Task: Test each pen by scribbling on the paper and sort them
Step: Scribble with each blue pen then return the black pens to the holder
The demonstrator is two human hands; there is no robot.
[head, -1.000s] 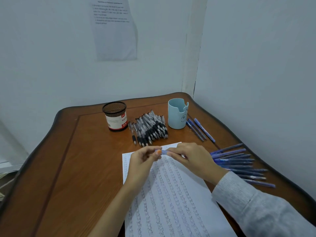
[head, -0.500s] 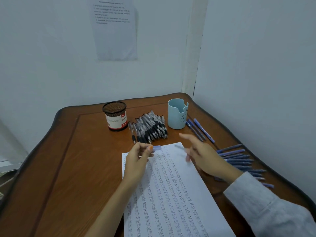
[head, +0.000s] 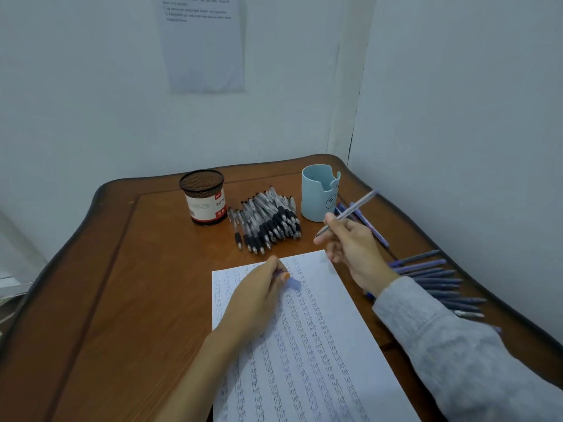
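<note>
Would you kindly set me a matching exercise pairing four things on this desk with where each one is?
1 mesh pot
2 pale blue cup
3 black-grip pens
4 raised blue pen

A held in the right hand
B lying between pot and cup
C left end of the back row
D nearest the wall corner

Pairs: 1-C, 2-D, 3-B, 4-A.

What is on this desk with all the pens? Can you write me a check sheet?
Surface: wooden table, paper covered in scribble rows.
Job's things: black-grip pens heaped between mesh holder and blue cup; blue pens in a row at right.
Clutter: nothing seen.
Hands: right hand holds a pen above the table; left hand pinches a blue cap over the paper.
Cables: nothing seen.
Surroundings: white walls, printed sheet on one wall.
</note>
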